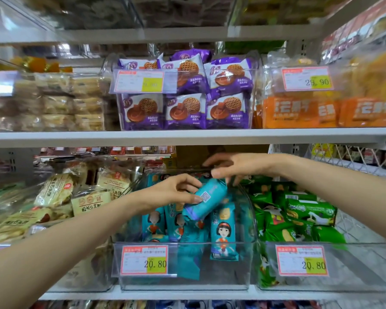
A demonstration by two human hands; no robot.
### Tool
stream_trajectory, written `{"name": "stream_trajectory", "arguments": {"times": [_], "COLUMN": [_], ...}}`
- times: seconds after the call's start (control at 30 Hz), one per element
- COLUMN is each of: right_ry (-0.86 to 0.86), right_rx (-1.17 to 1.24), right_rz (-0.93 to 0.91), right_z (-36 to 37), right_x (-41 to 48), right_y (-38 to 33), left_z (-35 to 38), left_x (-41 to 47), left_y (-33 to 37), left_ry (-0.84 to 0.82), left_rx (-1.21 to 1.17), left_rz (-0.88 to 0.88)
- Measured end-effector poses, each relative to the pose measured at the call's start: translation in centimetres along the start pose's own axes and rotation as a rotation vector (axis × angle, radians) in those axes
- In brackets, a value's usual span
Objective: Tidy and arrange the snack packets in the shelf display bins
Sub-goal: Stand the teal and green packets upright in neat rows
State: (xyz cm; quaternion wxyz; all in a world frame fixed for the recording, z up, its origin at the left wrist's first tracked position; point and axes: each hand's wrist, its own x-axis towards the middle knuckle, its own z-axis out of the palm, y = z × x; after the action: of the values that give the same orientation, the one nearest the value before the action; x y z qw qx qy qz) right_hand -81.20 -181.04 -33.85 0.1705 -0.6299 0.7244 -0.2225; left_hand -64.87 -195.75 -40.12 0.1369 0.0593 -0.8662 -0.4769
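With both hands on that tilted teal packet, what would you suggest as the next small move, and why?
Probably turn the teal packet upright, face forward, and lower it into the middle bin: the left hand and right hand hold it tilted, code side out, above standing packets that face forward.

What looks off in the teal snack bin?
One teal packet lies tilted across the upright teal packets in the clear bin. Its back, with the QR code, faces out, unlike the front-facing rest. The left hand and right hand both hold it. A slumped packet sits low behind the bin's front wall.
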Motion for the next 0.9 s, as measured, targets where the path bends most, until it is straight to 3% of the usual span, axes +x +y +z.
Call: {"name": "stream_trajectory", "arguments": {"times": [0.1,0.23,0.3,0.43,0.57,0.73,0.9], "right_ry": [-0.184,-0.358,-0.349,-0.13,-0.107,-0.173,-0.228], "right_rx": [0.054,0.047,0.035,0.009,-0.039,-0.198,-0.341], "right_rz": [-0.129,-0.156,-0.153,-0.17,-0.088,0.033,0.076], "right_z": [-0.6,-0.2,0.1,0.6,0.2,0.5,1.8], "right_x": [-0.5,-0.5,-0.6,-0.8,-1.0,-0.6,-0.4], "right_y": [0.1,0.0,0.0,0.2,0.5,0.8,0.2], "left_z": [-0.5,0.2,0.0,-0.4,-0.3,0.1,2.0], "left_x": [0.0,0.1,0.3,0.2,0.4,0.7,1.2], "left_y": [-0.6,-1.0,-1.1,-0.7,-0.5,-1.4,-2.0], "left_ry": [-0.117,-0.169,-0.176,-0.138,-0.035,-0.136,-0.256], "left_rx": [-0.151,-0.247,-0.303,-0.327,0.069,0.717,0.918], "left_rz": [-0.046,-0.069,-0.055,-0.053,-0.063,-0.211,-0.27]}}
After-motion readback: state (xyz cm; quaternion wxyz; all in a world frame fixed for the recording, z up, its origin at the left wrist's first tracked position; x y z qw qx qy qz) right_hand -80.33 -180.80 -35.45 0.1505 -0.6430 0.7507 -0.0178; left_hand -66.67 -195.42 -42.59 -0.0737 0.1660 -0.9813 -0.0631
